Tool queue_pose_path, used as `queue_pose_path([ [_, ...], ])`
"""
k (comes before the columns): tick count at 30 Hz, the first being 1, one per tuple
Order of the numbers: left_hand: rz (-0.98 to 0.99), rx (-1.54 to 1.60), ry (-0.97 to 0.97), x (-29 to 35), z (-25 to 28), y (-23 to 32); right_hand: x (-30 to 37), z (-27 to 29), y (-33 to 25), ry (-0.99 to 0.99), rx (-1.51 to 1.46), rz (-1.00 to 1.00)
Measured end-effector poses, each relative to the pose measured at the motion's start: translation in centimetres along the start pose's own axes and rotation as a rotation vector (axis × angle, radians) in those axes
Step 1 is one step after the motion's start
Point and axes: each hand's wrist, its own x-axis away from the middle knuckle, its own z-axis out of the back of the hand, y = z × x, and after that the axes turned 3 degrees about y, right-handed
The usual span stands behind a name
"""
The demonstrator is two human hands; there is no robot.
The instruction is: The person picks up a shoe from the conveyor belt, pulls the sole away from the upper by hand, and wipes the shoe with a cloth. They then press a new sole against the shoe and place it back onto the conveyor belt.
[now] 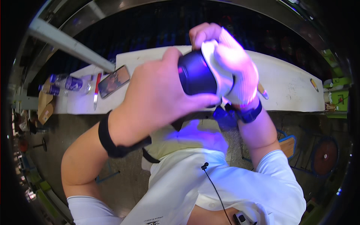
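Black cylinder (197,75) is held over the white table (288,86), left hand (153,88) and gloved right hand (236,63) curled round it. Phone (114,81), knife (98,84) and bottles (75,84) are laid at left; stools (325,155) are set on the floor (71,131).

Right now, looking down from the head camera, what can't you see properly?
- Head view: the left end of the black round thing, covered by the left hand.
- Head view: its other end, hidden by the white piece and the right hand.
- Head view: the rest of the tan-and-grey object, behind the right hand.
- Head view: the picture on the phone, too small and blurred.
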Motion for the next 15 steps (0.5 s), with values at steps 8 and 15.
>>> queue_pose_path([
  [8,-0.395,-0.108,-0.093,0.7,-2.9,5.1,7.6,3.3,-0.9,0.155,0.001,0.096],
  [15,-0.748,-0.343,-0.087,1.7,-1.5,3.0,11.2,3.5,-2.3,-0.208,0.737,0.265],
])
